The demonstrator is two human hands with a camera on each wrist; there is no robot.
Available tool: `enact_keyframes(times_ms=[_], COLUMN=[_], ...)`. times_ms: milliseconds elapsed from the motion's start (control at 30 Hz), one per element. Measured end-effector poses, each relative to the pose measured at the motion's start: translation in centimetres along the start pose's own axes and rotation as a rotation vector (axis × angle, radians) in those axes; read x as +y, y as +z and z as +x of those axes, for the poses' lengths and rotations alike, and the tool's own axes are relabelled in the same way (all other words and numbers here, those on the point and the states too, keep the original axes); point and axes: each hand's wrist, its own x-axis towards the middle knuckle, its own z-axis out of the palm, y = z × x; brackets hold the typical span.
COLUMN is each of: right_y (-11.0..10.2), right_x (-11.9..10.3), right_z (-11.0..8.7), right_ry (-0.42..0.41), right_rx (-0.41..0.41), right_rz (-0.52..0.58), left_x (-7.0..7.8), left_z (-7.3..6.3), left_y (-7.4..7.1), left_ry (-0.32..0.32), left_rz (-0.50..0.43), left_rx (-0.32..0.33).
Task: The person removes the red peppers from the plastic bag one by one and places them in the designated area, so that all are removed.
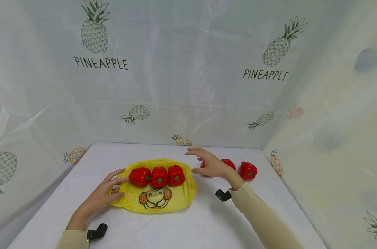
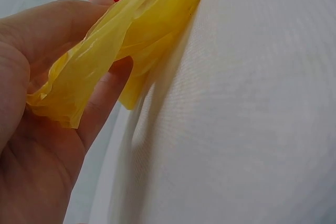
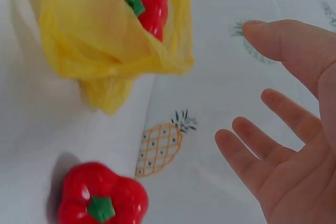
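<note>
A yellow plastic bag (image 1: 182, 204) lies on the white table, with three red bell peppers (image 1: 159, 177) in a row at its opening. My left hand (image 1: 102, 193) is at the bag's left end; in the left wrist view, the yellow plastic (image 2: 105, 56) runs between its thumb and fingers. Empty, with spread fingers, my right hand (image 1: 211, 165) hovers right of the bag, partly covering the red bell peppers behind it. One loose bell pepper (image 1: 248, 171) is in full sight at the far right, and another (image 3: 102, 195) shows below the bag in the right wrist view.
The white table (image 1: 238, 221) is backed by a pale curtain (image 1: 188, 86) printed with pineapples, which also hangs along both sides. A black wrist device (image 1: 98, 231) sits on the left wrist, another (image 1: 223, 195) on the right.
</note>
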Motion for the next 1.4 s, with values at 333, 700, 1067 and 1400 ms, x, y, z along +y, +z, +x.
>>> enact_keyframes(times_ms=[333,700,1067,1400], right_y=[3.2,4.5,5.9,7.2], right_x=[-0.7,-1.5,-0.2,1.2], right_z=[2.2,3.4,4.0,4.2], right_ry=[-0.072,-0.120,-0.034,0.042], right_rx=[-0.100,-0.143,-0.194,-0.217], right_rz=[0.089,0.071,0.024,-0.043], left_x=[0.2,0.5,-0.1,-0.3], left_z=[0.0,0.0,0.0,0.0], left_y=[-0.1,-0.1,0.1,0.1], left_ry=[-0.005,-0.004,0.029,0.006], left_rz=[-0.014,0.020,0.037,0.006], left_rx=[-0.007,0.005,0.018,0.002])
